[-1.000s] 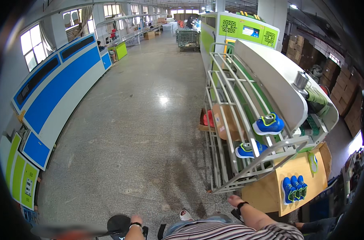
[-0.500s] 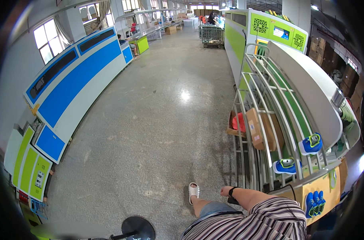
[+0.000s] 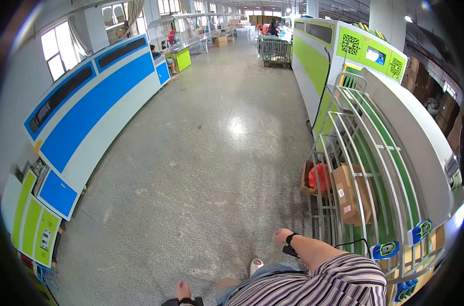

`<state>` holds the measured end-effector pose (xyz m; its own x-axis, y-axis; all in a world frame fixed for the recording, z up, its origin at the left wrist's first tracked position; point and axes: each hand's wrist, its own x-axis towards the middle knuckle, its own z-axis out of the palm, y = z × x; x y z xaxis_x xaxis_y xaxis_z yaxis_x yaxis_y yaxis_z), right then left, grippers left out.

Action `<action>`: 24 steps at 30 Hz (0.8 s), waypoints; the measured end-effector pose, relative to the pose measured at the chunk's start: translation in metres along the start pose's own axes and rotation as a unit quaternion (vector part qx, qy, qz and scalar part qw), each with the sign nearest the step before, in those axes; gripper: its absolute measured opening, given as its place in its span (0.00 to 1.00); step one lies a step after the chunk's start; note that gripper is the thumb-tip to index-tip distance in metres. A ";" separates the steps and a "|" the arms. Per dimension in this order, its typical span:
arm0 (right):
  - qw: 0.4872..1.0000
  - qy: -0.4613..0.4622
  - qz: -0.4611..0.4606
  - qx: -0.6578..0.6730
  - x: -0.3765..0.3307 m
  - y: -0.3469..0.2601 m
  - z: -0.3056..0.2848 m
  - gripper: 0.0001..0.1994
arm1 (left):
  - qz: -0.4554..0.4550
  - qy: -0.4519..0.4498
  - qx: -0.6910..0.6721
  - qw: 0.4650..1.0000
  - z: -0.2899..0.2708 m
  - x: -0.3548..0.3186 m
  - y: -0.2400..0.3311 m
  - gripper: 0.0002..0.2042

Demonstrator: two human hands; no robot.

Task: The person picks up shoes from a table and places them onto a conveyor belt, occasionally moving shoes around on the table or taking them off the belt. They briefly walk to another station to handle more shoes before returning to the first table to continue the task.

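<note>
My right hand [image 3: 282, 235] reaches out from a striped sleeve, a black watch on its wrist. Its fingers look curled shut with nothing in them, and it hovers over the grey floor just left of a metal wire rack [image 3: 344, 153]. My left hand [image 3: 183, 291] barely shows at the bottom edge with a dark band at the wrist; its fingers are too cut off to read. Blue-and-green shoes [image 3: 385, 250] sit on the rack's lower end, to the right of my right hand. My white shoe [image 3: 256, 265] is on the floor below it.
A cardboard box [image 3: 349, 194] and a red bag [image 3: 319, 176] lie under the rack. A long blue-and-white machine [image 3: 89, 112] lines the left side and a green one [image 3: 354, 51] the right. A wire cart [image 3: 276, 51] and people stand far down the aisle.
The view has swung left and lifted, so the rack and shoes slid toward the right edge. A black round stool at the bottom has gone out of view. My right hand stays beside the rack.
</note>
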<state>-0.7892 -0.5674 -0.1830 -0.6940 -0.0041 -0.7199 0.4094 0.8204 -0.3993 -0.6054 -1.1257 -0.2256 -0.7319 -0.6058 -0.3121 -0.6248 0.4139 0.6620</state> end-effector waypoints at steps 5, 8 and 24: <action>0.998 0.023 0.012 -0.064 0.001 -0.025 -0.005 0.22 | 0.133 -0.018 0.074 0.988 -0.016 0.044 0.063 0.17; 0.997 0.055 0.044 -0.013 -0.015 -0.017 0.005 0.21 | -0.004 -0.191 0.176 0.966 -0.014 0.088 0.045 0.21; 0.865 0.223 0.178 0.411 -0.128 -0.055 0.179 0.25 | 0.280 -0.390 0.675 0.561 -0.001 0.360 0.173 0.17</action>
<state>-0.6167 -0.7145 -0.1705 -0.5215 0.5377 -0.6625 0.8000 0.0383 -0.5988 -0.9766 -1.2725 -0.2231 -0.4837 0.1404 -0.8639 0.5111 0.8466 -0.1485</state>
